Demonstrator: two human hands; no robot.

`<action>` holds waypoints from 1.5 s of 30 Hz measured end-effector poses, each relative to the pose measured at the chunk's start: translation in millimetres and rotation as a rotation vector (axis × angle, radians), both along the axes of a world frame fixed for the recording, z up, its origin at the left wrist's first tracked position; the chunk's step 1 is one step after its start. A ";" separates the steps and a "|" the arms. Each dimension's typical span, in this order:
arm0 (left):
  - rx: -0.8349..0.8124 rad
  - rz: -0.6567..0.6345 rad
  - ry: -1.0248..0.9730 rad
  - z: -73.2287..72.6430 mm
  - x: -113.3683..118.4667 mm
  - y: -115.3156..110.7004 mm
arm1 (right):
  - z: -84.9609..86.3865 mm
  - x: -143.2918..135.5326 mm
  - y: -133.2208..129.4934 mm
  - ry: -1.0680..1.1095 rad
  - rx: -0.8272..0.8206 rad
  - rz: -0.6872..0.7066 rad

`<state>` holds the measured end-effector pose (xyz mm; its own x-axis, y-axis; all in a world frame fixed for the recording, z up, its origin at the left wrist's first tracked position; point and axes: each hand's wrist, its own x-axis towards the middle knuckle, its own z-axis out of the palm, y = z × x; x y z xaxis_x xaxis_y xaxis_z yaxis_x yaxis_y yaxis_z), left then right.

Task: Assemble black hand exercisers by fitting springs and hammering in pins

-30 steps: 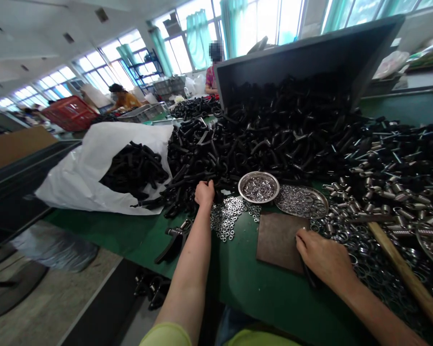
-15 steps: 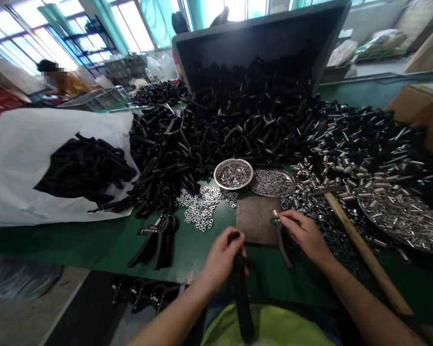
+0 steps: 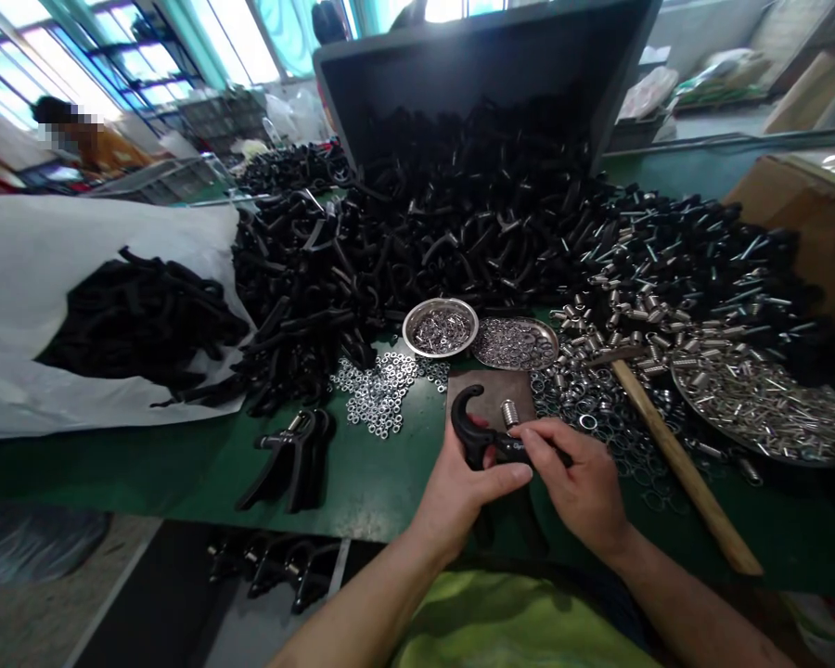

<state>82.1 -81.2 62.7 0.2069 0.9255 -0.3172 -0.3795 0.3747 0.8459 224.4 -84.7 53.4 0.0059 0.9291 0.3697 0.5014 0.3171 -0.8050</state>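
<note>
My left hand [image 3: 452, 492] holds a black hooked handle [image 3: 468, 434] at the near side of the brown plate [image 3: 499, 385]; my right hand [image 3: 584, 478] grips its right end. One spring [image 3: 509, 414] is just beside this hand. On the tabletop [image 3: 382, 496], small rings [image 3: 381, 390] lie left, a hammer [image 3: 682, 464] right.

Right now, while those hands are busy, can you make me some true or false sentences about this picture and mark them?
1. The left hand holds a hooked black part. True.
2. The right hand holds the wooden-handled tool. False: it lies on the green table.
3. A silver spring shows close to the right hand. True.
4. The round metal bowl has water in it. False: it holds small metal pieces.
5. The white bag has black pieces in its opening. True.
</note>
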 end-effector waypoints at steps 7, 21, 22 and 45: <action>0.122 -0.036 0.393 -6.8 1.8 -4.6 | -5.6 -7.4 0.0 -0.099 -0.011 -0.023; 0.345 -0.070 0.654 -10.0 -22.1 11.4 | -24.8 4.9 23.6 0.136 -0.474 0.226; 0.368 -0.109 0.699 -9.8 -24.5 12.1 | -24.3 3.0 25.8 0.162 -0.561 0.314; 0.352 -0.246 0.637 -58.5 -14.6 23.3 | -21.4 -1.3 54.0 -0.729 -0.408 0.383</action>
<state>67.5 -57.9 4.2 0.2957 0.9451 -0.1390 0.2809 0.0531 0.9583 223.1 -30.7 31.9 -0.4346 0.8790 -0.1962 0.8484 0.3265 -0.4168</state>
